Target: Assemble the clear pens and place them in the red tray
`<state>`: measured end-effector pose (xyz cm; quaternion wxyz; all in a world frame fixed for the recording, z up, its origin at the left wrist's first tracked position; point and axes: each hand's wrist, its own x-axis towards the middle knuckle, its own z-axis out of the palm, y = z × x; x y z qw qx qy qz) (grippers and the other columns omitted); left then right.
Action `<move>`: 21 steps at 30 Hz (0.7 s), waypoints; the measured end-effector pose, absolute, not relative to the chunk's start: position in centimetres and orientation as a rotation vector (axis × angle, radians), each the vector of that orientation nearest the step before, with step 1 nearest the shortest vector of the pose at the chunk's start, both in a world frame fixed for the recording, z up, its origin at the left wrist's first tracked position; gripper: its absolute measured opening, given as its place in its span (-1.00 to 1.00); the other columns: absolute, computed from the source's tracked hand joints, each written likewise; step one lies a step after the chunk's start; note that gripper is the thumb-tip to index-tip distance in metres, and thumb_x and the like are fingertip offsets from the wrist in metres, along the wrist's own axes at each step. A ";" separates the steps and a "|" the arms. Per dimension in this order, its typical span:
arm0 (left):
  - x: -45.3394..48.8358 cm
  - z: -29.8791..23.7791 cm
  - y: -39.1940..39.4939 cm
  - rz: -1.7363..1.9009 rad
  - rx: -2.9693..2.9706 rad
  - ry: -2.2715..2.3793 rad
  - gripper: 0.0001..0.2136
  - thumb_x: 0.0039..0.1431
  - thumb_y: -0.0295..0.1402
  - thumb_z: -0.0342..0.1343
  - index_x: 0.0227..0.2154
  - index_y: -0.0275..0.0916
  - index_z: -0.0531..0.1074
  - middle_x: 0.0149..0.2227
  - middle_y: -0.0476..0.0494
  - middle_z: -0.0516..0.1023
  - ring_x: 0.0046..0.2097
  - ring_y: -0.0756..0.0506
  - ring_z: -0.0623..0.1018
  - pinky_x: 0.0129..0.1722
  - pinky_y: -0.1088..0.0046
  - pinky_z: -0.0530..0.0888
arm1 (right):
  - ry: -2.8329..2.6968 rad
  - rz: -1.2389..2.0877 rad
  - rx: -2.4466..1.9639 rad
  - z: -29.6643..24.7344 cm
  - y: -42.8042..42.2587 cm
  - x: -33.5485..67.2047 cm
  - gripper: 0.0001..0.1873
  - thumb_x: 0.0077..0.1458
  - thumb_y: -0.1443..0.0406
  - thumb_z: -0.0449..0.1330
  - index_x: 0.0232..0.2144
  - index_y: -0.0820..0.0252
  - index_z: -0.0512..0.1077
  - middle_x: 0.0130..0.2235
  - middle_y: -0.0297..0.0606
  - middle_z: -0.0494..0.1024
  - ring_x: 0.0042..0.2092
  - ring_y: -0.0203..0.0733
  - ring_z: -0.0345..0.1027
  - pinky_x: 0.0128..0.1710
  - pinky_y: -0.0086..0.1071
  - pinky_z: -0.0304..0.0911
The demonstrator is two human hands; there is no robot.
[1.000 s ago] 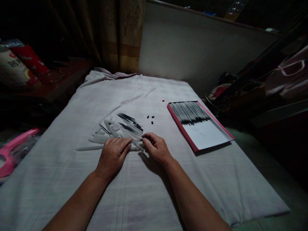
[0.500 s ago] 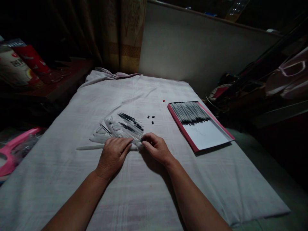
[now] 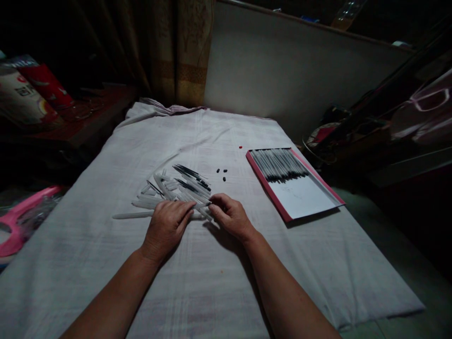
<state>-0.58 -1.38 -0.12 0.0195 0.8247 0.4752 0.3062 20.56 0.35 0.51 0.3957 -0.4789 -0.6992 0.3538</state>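
Note:
My left hand (image 3: 168,223) is closed around a translucent pen barrel (image 3: 201,205), which spans the gap to my right hand (image 3: 231,217). The fingertips of my right hand pinch the barrel's dark end. Beneath and behind both hands lies a loose pile of clear pen barrels (image 3: 146,203). Thin black refills (image 3: 190,172) are heaped on the far side of that pile. One long tube (image 3: 132,215) sticks out to the left of my left hand. Three small black caps (image 3: 224,179) sit apart on the cloth beyond my right hand.
To the right, a pink-edged box (image 3: 268,193) holds a row of assembled pens (image 3: 278,165). A tiny red piece (image 3: 240,147) rests near its far corner. The tablecloth (image 3: 197,292) has wrinkles. Pink-handled scissors (image 3: 24,216) lie at the left edge.
The right fingertips have shifted slightly, and the barrel's dark end shows a little more clearly between the hands. The pile and box look the same.

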 end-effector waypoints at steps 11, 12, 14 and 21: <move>-0.5 -0.1 -1.4 0.962 2.564 1.468 -0.74 0.37 -0.29 -0.06 -0.07 -0.18 0.51 -0.20 -0.17 0.66 -0.17 -0.18 0.59 -0.10 0.19 0.40 | -1.773 0.887 -1.193 0.5 0.4 20.7 -0.81 0.12 0.24 0.17 -0.24 0.14 0.52 -0.34 -0.30 0.58 -0.34 -0.24 0.42 -0.30 -0.40 0.30; -0.5 -0.1 -1.4 0.963 2.566 1.464 -0.74 0.37 -0.29 -0.05 -0.07 -0.18 0.51 -0.20 -0.17 0.66 -0.18 -0.18 0.59 -0.11 0.20 0.40 | -1.780 0.879 -1.193 0.5 0.4 20.7 -0.82 0.13 0.24 0.16 -0.26 0.14 0.52 -0.33 -0.29 0.59 -0.32 -0.23 0.42 -0.28 -0.39 0.31; -0.6 -0.1 -1.4 0.959 2.571 1.460 -0.75 0.37 -0.29 -0.04 -0.07 -0.19 0.51 -0.20 -0.17 0.66 -0.18 -0.18 0.59 -0.11 0.20 0.40 | -1.794 0.860 -1.197 0.5 0.4 20.6 -0.82 0.16 0.23 0.13 -0.32 0.16 0.52 -0.35 -0.28 0.58 -0.32 -0.22 0.43 -0.26 -0.38 0.30; -0.5 0.0 -1.4 0.957 2.581 1.440 -0.76 0.38 -0.30 -0.04 -0.08 -0.19 0.51 -0.21 -0.15 0.66 -0.19 -0.17 0.59 -0.12 0.22 0.38 | -1.829 0.815 -1.188 0.6 0.3 20.6 -0.81 0.16 0.23 0.11 -0.32 0.16 0.50 -0.35 -0.28 0.58 -0.32 -0.23 0.42 -0.27 -0.41 0.28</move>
